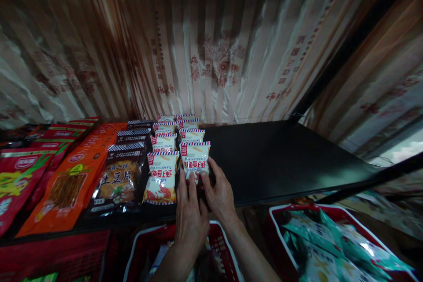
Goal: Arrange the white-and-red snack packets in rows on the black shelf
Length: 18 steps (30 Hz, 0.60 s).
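Between my two hands stands a small white snack bag (pixel 194 156) with red lettering and a striped top edge. My left hand (pixel 191 218) has its fingers against the bag's lower left front. My right hand (pixel 220 191) grips its right side, the thumb on the front and the fingers along the edge. Part of the bag's bottom is hidden by my fingers. Directly left stands a matching white bag (pixel 161 180), upright at the front of its own row. More bags of this kind line up behind both, on the black shelf (pixel 264 163).
Further left are black potato-chip bags (pixel 120 176), orange snack bags (pixel 71 180) and red bags (pixel 23 176). Under the shelf edge sit a red basket (pixel 132 246) with packets, another basket (pixel 276 220) of teal bags, and a red crate (pixel 56 251). A pleated curtain (pixel 214 31) hangs behind.
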Each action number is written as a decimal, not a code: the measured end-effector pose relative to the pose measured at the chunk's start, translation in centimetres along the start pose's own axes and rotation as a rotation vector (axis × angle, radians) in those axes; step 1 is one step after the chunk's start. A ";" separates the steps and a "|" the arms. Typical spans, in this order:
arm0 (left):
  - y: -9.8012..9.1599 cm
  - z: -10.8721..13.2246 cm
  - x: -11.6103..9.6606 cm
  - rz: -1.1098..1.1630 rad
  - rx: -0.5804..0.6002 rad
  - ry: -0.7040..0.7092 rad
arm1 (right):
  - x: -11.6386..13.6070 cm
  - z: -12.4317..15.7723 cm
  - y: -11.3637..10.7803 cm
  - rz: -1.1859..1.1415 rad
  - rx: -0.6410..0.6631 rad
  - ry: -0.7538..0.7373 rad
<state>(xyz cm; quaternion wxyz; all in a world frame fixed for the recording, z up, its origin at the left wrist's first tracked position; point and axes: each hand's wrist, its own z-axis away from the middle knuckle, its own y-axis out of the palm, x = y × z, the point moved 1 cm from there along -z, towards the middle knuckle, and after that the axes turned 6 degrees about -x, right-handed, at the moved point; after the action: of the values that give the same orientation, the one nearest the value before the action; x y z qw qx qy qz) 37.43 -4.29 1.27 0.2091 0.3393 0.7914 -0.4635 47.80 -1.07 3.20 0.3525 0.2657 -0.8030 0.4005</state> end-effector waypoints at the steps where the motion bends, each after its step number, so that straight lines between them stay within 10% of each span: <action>1: 0.1 0.1 0.0 0.000 -0.004 0.009 | 0.0 0.0 0.0 0.000 -0.002 -0.003; 18: 0.3 0.7 -0.5 0.000 0.062 0.018 | 0.3 0.1 0.0 -0.028 0.001 -0.035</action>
<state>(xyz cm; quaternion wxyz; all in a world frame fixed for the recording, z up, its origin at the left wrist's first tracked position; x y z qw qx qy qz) 38.05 -4.96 1.11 0.1915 0.3498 0.7784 -0.4848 47.62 -1.16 3.39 0.3440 0.2840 -0.8050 0.3912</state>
